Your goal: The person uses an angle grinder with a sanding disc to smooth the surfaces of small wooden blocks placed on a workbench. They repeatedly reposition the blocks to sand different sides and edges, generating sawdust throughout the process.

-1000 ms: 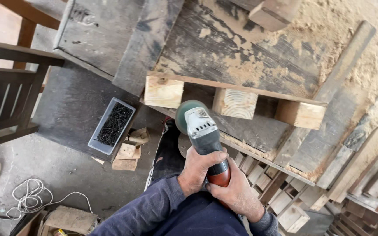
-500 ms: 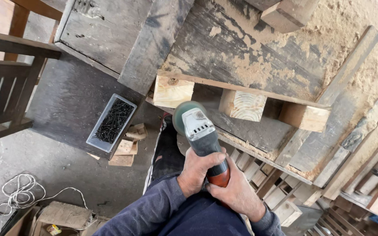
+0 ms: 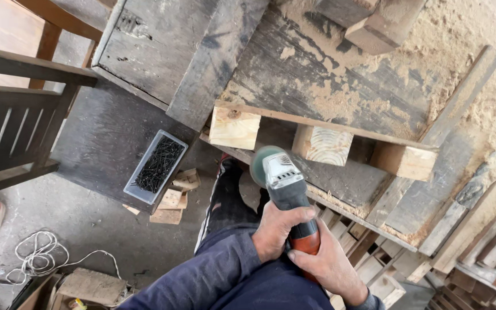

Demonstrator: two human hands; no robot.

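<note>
Since the earlier frames your angle grinder [image 3: 279, 181] has barely shifted, its disc just below the bench's near edge. Your left hand [image 3: 276, 229] wraps its dark body; your right hand [image 3: 331, 264] closes on the orange handle. Wooden blocks [image 3: 322, 144] sit under that edge; a tray of nails [image 3: 156, 166] lies on the floor.

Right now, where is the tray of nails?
In the head view the tray of nails sits on the left, on the dark board, just above some wood scraps and left of the grinder held in both hands.
</note>
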